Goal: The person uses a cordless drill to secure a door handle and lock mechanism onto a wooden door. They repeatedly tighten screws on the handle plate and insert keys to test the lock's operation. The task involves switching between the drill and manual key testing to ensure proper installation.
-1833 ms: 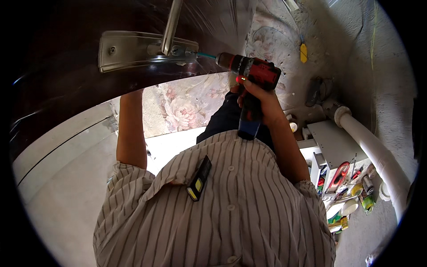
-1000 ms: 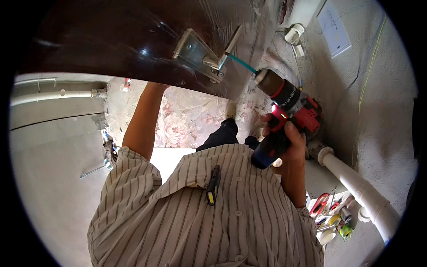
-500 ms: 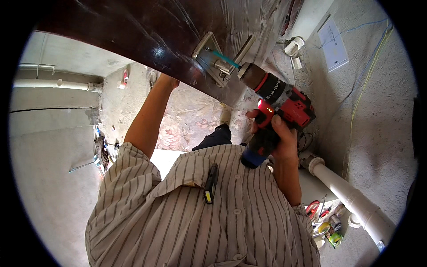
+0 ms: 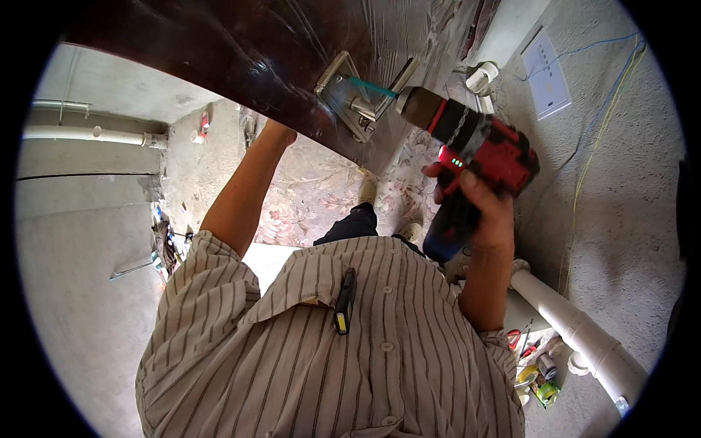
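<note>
A red-and-black pistol-shaped cordless drill [image 4: 504, 157], scuffed, with a brown chuck, red ring, three small green lights and a blue-tinged base, sits in the right hand [image 4: 485, 208], fingers wrapped around its grip beside the door. Its slender teal bit [image 4: 371, 86] reaches the far end of a shiny, rectangular metal handle plate [image 4: 338, 102] on a glossy dark-brown door [image 4: 219, 55] partly covered by wrinkled clear film [image 4: 394, 36]. The left hand [image 4: 282, 133] is at the door's edge, its grip hidden. The collar markings are blurred; a white printed sheet [image 4: 546, 73] hangs on the rough grey wall [image 4: 621, 182].
</note>
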Tool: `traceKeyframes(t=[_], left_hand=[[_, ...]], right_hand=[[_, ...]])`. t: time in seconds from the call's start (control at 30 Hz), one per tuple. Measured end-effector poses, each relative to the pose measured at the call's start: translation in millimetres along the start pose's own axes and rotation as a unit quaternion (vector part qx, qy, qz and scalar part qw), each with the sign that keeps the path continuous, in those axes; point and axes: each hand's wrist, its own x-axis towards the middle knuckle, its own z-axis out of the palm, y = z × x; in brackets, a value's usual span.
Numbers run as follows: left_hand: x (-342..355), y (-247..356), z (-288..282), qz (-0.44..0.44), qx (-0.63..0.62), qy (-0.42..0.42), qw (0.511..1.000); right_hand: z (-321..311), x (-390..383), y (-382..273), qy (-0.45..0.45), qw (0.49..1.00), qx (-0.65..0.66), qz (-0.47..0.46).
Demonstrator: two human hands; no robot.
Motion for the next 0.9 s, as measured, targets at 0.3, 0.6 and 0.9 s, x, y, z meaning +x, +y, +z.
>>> traceKeyframes(t=[0.3,0.6,0.9], left_hand=[[-2.7,0.0,1.8,0.014,-0.012,0.001,1.0],[-3.8,0.0,3.9,0.026,-0.017,-0.004,0.999],[-8.2,2.8,6.1,0.034,-0.019,-0.016,0.999]], right_hand=[[7.6,-8.5,24.6,-0.01,1.0,-0.004,-0.004],[19.8,-25.2,47.6,-0.054,0.96,-0.236,-0.143],[18.0,-29.6,51.6,-0.081,0.921,-0.356,-0.136]])
